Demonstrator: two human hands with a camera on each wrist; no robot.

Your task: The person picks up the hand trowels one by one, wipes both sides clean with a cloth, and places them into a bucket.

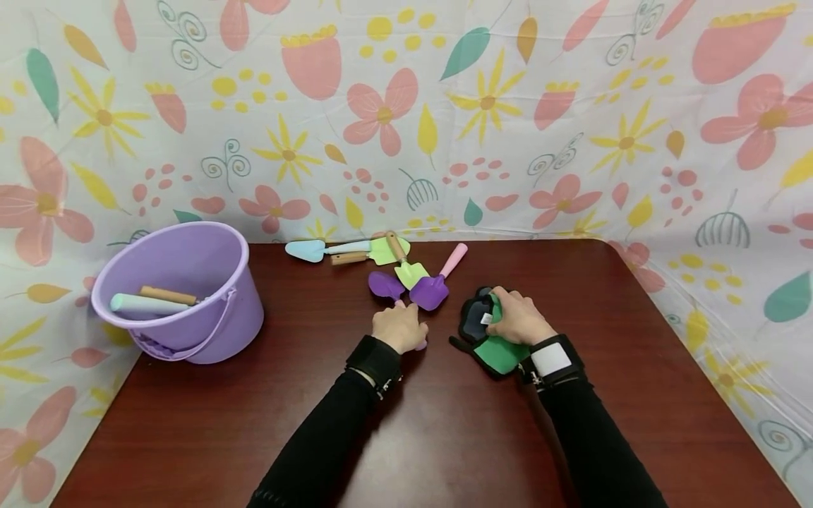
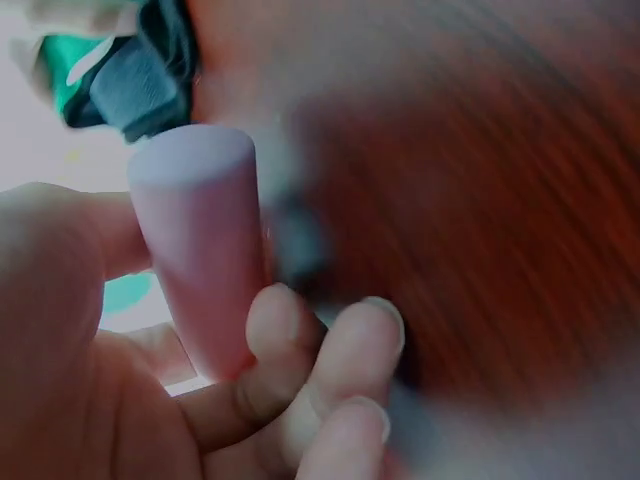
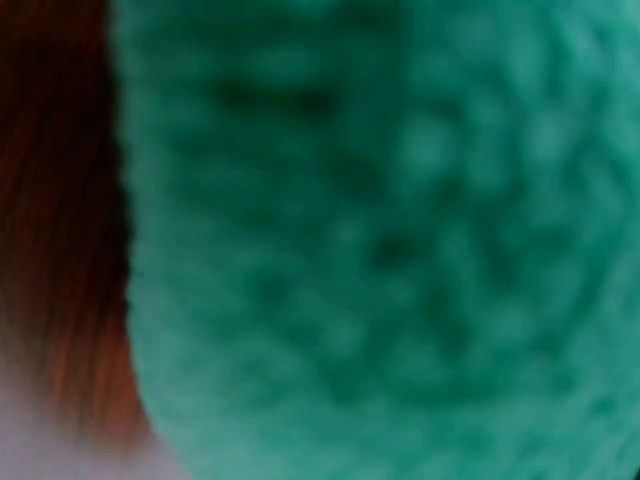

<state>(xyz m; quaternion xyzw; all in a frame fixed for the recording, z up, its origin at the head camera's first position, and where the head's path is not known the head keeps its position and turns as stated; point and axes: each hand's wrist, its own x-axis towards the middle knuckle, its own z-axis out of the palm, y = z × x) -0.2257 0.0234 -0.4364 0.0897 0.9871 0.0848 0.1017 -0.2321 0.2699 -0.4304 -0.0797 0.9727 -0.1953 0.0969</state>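
My left hand [image 1: 399, 328] grips a garden trowel by its pink handle [image 2: 200, 260]. The trowel's purple blade [image 1: 384, 284] points away from me, and the hand covers most of the handle in the head view. On the right, the fingers of my right hand [image 1: 521, 317] hold a green and black gardening glove [image 1: 503, 355], bunched on the table with a small white tag. Blurred green fabric [image 3: 380, 250] fills most of the right wrist view, so the fingers do not show there.
A lilac bucket [image 1: 250, 314] with tool handles inside stands at the left. Beyond my left hand lie a purple trowel with a pink handle [image 1: 454, 259], a light-green one [image 1: 409, 273], a blue trowel [image 1: 306, 250] and another green tool [image 1: 381, 252]. Patterned cloth [image 1: 406, 169] hangs behind the brown table [image 1: 457, 437].
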